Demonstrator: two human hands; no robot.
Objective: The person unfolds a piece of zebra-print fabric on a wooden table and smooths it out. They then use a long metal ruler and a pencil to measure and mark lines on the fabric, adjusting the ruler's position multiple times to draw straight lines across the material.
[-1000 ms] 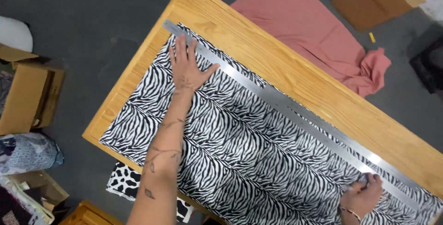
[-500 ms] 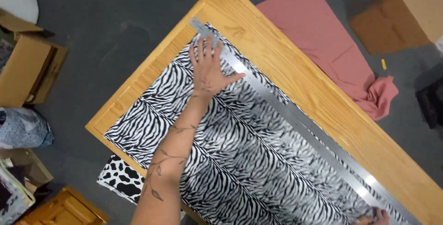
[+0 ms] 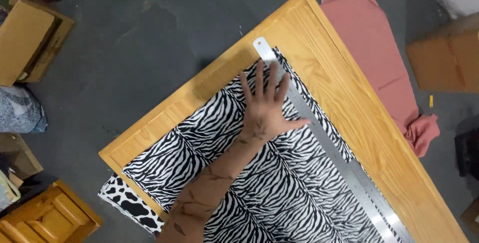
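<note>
We see the left hand [image 3: 267, 111] lying flat with its fingers spread wide, palm down on the zebra-striped cloth [image 3: 259, 183], the fingertips [image 3: 273, 71] touching the near edge of the long metal ruler [image 3: 329, 141]. Its grip holds nothing; it only presses on the cloth and ruler. The right hand is out of view, so we cannot tell its grip. The cloth lies spread across the wooden tabletop [image 3: 349, 108], covering most of its lower part, and the ruler lies on the cloth's far edge, running slantwise from the top corner down toward the lower right. A spotted black-and-white cloth [image 3: 124, 205] hangs out below the tabletop's left edge. On the dark floor, a pink cloth [image 3: 379, 58] lies just beside the tabletop's far side, cardboard boxes [image 3: 27, 36] sit at the left, and a wooden cabinet piece [image 3: 47, 215] sits at the lower left.
</note>
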